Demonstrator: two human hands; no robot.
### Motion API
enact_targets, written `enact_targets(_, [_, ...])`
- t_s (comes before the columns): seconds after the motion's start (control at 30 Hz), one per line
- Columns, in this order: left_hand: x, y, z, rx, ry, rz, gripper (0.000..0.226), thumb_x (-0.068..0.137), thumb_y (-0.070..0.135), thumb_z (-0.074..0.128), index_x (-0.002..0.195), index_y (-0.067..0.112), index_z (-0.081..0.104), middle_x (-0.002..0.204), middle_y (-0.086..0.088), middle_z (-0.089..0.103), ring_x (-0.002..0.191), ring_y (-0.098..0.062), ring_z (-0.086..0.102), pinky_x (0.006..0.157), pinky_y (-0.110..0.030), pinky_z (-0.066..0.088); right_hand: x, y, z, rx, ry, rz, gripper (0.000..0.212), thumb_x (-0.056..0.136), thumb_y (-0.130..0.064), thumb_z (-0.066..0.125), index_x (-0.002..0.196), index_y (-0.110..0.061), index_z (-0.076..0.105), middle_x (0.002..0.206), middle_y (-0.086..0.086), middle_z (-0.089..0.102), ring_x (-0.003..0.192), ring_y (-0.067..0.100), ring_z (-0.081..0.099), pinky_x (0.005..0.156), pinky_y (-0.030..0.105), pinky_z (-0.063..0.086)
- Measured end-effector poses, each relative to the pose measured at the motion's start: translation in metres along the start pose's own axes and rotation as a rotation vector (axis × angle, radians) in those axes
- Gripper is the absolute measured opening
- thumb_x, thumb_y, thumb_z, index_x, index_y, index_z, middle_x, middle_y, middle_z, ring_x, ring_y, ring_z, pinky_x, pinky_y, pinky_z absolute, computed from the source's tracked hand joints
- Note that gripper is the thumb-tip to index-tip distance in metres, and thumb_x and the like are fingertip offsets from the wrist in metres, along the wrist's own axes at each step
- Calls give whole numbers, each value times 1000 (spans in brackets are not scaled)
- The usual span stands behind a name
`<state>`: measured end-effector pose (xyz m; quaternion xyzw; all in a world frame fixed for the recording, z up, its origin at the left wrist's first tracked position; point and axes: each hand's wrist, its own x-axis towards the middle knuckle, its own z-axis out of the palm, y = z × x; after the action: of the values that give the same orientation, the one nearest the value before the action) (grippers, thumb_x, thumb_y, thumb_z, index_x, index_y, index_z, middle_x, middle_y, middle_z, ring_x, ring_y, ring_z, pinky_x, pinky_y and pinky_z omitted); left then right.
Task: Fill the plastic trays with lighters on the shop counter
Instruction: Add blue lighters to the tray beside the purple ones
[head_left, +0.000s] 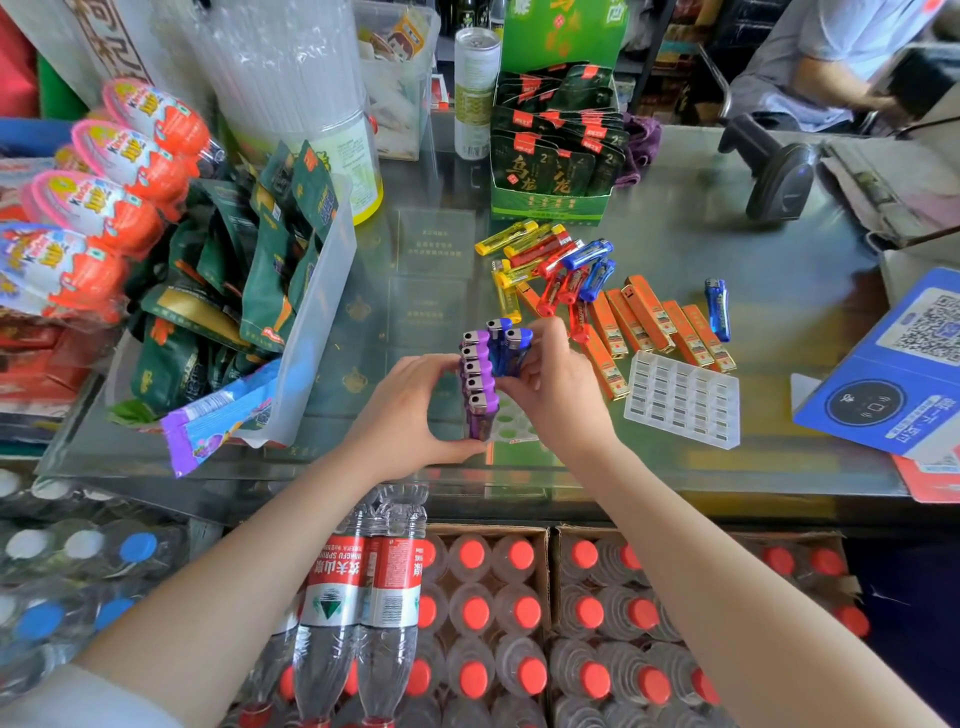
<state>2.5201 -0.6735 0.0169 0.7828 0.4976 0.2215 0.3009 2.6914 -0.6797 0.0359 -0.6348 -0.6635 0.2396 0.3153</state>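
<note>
A clear plastic tray (511, 427) with round holes stands on the glass counter (701, 457) between my hands. A row of several purple lighters (480, 387) stands upright in its left side. My left hand (410, 415) holds that row from the left. My right hand (558, 395) grips two blue lighters (511, 345) at the tray's far end. A second empty tray (683, 397) lies to the right. Loose yellow, red and blue lighters (553, 265) and orange lighters (649, 325) lie behind. One blue lighter (718, 307) lies apart.
A clear bin of green snack packets (249, 291) stands at left, a green display box (553, 156) behind. A barcode scanner (774, 171) and a blue QR stand (893, 364) are on the right. Water bottles (363, 597) fill boxes below the counter. A person sits at far right.
</note>
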Motion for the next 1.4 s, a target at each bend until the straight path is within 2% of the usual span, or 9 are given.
enact_targets(0.1, [1, 0, -1, 7, 7, 5, 70, 59, 39, 81, 119, 23, 49, 111, 14, 50, 103, -2, 38, 83, -22, 29, -5, 3, 6, -48, 29, -8, 28, 81, -12, 67, 92, -5, 42, 86, 16, 68, 75, 32, 62, 62, 37, 46])
enact_targets(0.27, [2, -1, 0, -3, 10, 6, 69, 59, 39, 81, 119, 24, 49, 111, 15, 51, 102, -2, 39, 83, -22, 30, -3, -3, 6, -91, 14, -44, 19, 79, -8, 67, 91, 2, 55, 94, 17, 61, 78, 33, 58, 60, 30, 32])
enact_targets(0.43, [3, -4, 0, 1, -2, 4, 68, 59, 40, 81, 118, 23, 52, 114, 12, 55, 103, -3, 40, 86, -23, 33, 13, -4, -3, -302, -137, 9, 30, 79, -23, 68, 100, -5, 57, 101, 10, 64, 88, 30, 60, 70, 33, 47])
enact_targets(0.57, [4, -3, -1, 0, -18, 9, 68, 61, 40, 80, 119, 23, 51, 117, 12, 54, 106, -4, 40, 86, -21, 30, 22, -5, -3, -450, -213, 34, 33, 81, -31, 66, 99, -6, 55, 98, 11, 64, 87, 30, 59, 65, 32, 42])
enact_targets(0.73, [4, -2, -2, 23, -42, -1, 70, 61, 39, 80, 121, 22, 50, 121, 10, 53, 109, -7, 40, 88, -22, 28, 16, 7, -25, -294, -265, 37, 41, 77, -31, 71, 108, -11, 53, 93, 0, 55, 86, 19, 51, 71, 28, 38])
enact_targets(0.9, [7, 5, -2, 58, -76, 3, 73, 63, 42, 79, 126, 23, 47, 125, 11, 50, 113, -5, 37, 89, -22, 27, 14, 41, -67, -152, 157, 180, 16, 85, -9, 56, 97, -11, 66, 87, 1, 62, 75, 15, 51, 67, 23, 36])
enact_targets(1.03, [11, 14, 1, 64, -74, -5, 74, 63, 37, 80, 126, 22, 44, 116, 17, 41, 110, -1, 31, 90, -22, 25, 22, 80, -91, -133, 412, 358, 19, 87, -12, 50, 100, -10, 64, 103, 10, 64, 92, 24, 56, 71, 20, 32])
enact_targets(1.2, [18, 20, 4, 57, -108, 1, 75, 64, 36, 80, 127, 23, 43, 116, 18, 38, 111, -2, 30, 92, -24, 26, 37, 110, -109, -156, 399, 470, 31, 87, -4, 46, 117, -9, 55, 124, 15, 49, 107, 28, 51, 84, 25, 34])
enact_targets(1.4, [22, 15, 6, 30, -107, 6, 74, 53, 63, 61, 120, 38, 40, 110, 32, 38, 104, 9, 30, 89, -23, 28, 64, 125, -112, -191, 372, 555, 30, 91, -18, 47, 117, -6, 54, 123, 15, 48, 104, 31, 52, 84, 31, 38])
